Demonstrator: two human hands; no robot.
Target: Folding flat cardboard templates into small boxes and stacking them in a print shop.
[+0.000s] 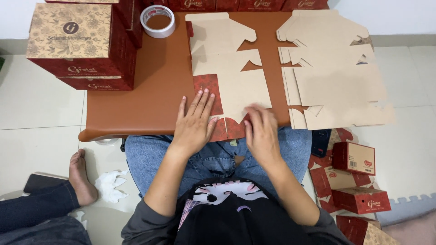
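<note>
Hands press cardboard between boxes, blanks.

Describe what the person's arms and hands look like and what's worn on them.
Both hands are bare: no gloves, rings or watch show on the left hand or the right hand, which is slightly blurred. The forearms are uncovered; dark grey sleeves are pushed up to about the elbows. Fingernails on the left hand look short and unpainted.

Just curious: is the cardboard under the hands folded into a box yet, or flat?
Flat: the cardboard lies spread on the table, both hands pressing its near edge.
</note>
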